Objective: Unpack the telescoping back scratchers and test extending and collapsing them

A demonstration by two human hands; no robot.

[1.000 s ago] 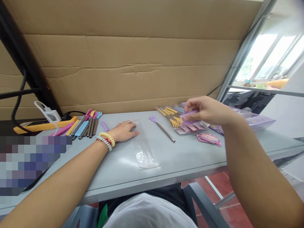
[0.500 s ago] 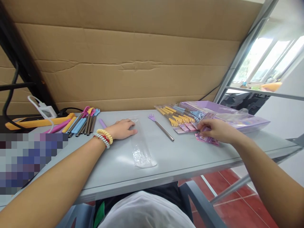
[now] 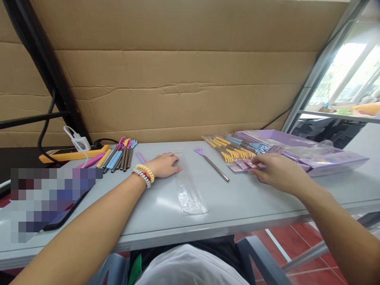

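Note:
My left hand [image 3: 164, 164] lies on the table with its fingers loosely apart, its fingertips at the upper end of a long clear plastic bag [image 3: 190, 194]. To the right of the bag rests a back scratcher [image 3: 215, 167] with a purple claw and a metal rod. My right hand [image 3: 274, 171] is closed, thumb and fingers pinching a small pink card at the edge of a group of pink cards [image 3: 242, 164]; the hand covers part of them. Bagged back scratchers [image 3: 228, 148] with yellow and blue claws lie just behind these cards.
A purple box [image 3: 338, 164] with clear packaging sits at the right. On the left are several unbagged back scratchers [image 3: 118, 156], a purple handle [image 3: 140, 157], a yellow power strip [image 3: 74, 154] with a white charger [image 3: 81, 141], and a partly blurred phone [image 3: 67, 211]. Cardboard [image 3: 178, 87] stands behind.
The view has swung left, so the table's things sit farther right. My left hand stays by the bag. My right hand now covers the spot where loose pink cards showed.

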